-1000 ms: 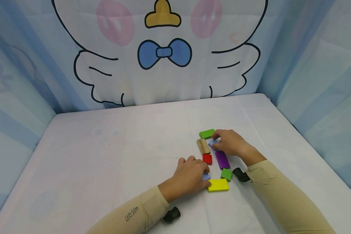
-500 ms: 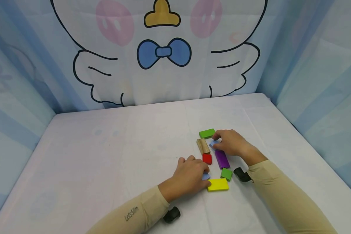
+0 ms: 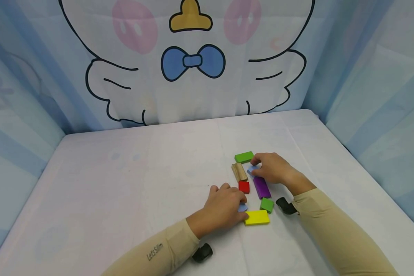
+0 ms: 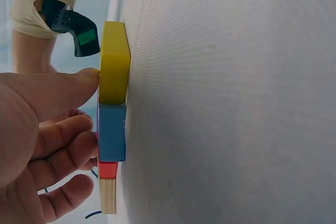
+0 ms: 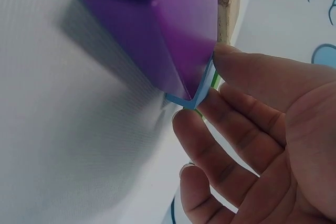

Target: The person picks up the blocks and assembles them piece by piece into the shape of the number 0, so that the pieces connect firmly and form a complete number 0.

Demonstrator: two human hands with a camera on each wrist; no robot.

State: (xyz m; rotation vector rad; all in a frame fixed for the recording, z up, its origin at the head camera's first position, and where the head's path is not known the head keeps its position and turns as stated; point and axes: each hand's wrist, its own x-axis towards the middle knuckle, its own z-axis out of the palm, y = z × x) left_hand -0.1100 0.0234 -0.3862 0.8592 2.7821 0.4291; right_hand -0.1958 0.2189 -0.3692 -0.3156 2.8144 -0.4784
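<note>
Light-blue block [image 3: 250,170], at the far right of a loop of blocks [image 3: 262,188], is pinched by the right hand [image 3: 271,168]; the left hand [image 3: 222,206], loosely bent, thumbs the near yellow block [image 3: 257,217]. Seemingly only straightening remains.

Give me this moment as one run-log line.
Left hand: thumb touching yellow block | Right hand: pinching far blue block | Purple block: next to far blue block | Red block: next to wooden block
</note>
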